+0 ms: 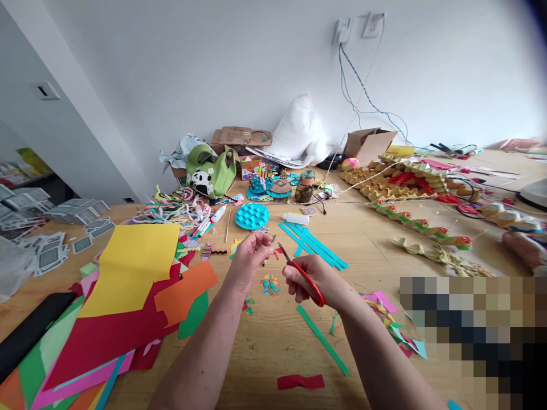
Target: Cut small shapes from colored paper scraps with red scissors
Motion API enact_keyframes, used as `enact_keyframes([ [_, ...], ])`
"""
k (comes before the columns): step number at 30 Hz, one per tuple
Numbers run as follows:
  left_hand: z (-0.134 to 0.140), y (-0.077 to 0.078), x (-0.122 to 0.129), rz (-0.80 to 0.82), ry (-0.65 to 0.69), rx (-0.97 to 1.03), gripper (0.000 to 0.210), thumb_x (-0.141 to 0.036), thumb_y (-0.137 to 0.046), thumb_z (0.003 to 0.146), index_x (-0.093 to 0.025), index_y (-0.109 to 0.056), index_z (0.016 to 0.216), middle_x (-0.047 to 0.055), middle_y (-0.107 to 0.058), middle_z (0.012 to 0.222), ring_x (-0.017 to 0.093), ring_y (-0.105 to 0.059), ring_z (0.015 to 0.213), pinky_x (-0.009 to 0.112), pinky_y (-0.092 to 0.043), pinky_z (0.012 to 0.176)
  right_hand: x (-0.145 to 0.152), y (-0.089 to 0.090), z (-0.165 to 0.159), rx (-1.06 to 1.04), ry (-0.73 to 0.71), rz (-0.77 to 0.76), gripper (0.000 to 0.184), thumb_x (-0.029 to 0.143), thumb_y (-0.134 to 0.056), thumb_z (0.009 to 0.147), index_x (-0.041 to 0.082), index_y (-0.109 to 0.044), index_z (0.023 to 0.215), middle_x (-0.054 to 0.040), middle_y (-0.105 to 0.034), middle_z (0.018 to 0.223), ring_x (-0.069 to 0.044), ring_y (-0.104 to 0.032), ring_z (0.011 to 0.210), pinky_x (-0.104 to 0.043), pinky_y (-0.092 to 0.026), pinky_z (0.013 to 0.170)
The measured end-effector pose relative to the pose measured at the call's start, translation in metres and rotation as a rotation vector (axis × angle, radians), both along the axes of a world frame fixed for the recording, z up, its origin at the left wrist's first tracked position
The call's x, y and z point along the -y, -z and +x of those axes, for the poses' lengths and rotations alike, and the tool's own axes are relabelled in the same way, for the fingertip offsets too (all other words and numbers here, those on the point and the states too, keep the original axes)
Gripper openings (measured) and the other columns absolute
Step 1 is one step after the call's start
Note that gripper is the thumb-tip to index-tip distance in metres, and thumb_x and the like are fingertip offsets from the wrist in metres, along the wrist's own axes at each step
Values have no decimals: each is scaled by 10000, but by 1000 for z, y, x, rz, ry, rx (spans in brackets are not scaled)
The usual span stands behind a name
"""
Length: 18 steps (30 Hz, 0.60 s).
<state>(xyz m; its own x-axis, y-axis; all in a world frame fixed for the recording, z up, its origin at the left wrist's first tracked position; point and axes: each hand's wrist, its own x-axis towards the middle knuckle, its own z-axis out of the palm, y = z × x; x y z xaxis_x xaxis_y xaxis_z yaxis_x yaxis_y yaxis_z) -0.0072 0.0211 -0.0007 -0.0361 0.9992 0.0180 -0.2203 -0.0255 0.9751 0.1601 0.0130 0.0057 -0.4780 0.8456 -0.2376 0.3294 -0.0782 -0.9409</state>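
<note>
My right hand [314, 278] is closed round a pair of scissors with red handles [308, 283], its metal blades pointing up and left. Close to the blade tips, my left hand [252, 259] pinches its thumb and fingers together. What sits in that pinch is too small to make out; a bit of red shows between the fingertips and the blades. Below the hands lies a small pile of blue and orange paper snippets [270, 285], with red and green snippets [248, 306] nearer me. A turquoise scaled paper disc [252, 216] lies beyond my left hand.
Coloured paper sheets [128, 273] spread over the left side. Turquoise strips [314, 245], a green strip [322, 340] and a red strip [301, 382] lie on the table. A glue bottle [296, 218] and jar [305, 187] stand behind. Another person's hand [523, 250] is at right.
</note>
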Motion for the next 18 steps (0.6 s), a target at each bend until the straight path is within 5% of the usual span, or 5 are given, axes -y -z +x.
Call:
enact_keyframes([
  [4, 4, -2, 5, 95, -190, -33, 93, -260, -642, 679, -181, -599, 654, -24, -540, 591, 110, -479, 594, 238, -380, 597, 0, 0, -1, -46, 38, -1, 471, 602, -643, 705, 151, -528, 629, -20, -612, 572, -107, -589, 440, -176, -387, 387],
  [18, 27, 5, 9, -52, -136, 55, 116, -270, -705, 592, -163, -661, 604, -36, -552, 550, 106, -463, 562, 245, -357, 569, 0, 3, -8, 0, 103, 86, 528, 669, -619, 695, 163, -510, 595, -40, -614, 545, -129, -584, 425, -210, -397, 392],
])
